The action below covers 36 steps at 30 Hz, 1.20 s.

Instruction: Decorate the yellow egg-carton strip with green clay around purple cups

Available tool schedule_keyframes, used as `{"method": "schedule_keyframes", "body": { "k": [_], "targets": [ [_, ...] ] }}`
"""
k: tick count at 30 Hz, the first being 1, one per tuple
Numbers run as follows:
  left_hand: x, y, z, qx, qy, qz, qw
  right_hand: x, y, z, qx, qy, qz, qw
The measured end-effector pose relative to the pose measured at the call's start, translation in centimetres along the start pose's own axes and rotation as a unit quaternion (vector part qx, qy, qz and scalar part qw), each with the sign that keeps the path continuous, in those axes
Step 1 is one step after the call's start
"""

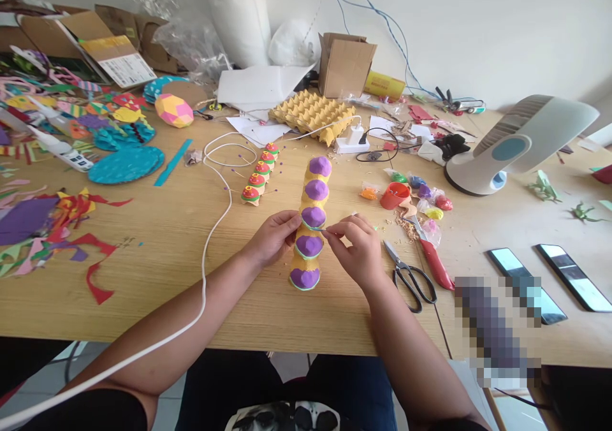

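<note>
1. Nearest me, the scissors (406,271) lie on the table (248,316), to the right of the right hand (356,246).
2. I see that hand pinching a thin piece (316,229) between thumb and fingertips, at the strip (313,216); I cannot tell whether it is a tool or trim.
3. The left hand (273,236) has its thumb and fingers closed on the strip's left edge.
4. From here the strip runs away from me between both hands, yellow with five purple bumps, pale green edging the nearest ones. I cannot tell whether it touches the table.
5. Beyond, I have the red cup (394,199) to the right, a smaller strip (256,180) to the left.
6. The fan (511,147) stands far right.
7. Farther back lies the egg tray (310,113), a box (345,64) behind it.
</note>
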State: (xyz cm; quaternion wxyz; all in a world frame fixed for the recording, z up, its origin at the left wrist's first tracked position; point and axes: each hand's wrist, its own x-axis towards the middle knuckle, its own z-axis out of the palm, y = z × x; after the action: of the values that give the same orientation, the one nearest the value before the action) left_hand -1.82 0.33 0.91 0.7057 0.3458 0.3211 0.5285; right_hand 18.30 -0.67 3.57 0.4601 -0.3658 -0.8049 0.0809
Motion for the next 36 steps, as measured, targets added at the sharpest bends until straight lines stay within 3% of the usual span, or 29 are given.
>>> {"method": "schedule_keyframes", "body": {
  "k": [36],
  "targets": [
    [-0.21,0.06,-0.21,-0.037,-0.043,0.002,0.998,0.37,-0.28,-0.04,0.070,0.008,0.084,0.994]
  ]
}}
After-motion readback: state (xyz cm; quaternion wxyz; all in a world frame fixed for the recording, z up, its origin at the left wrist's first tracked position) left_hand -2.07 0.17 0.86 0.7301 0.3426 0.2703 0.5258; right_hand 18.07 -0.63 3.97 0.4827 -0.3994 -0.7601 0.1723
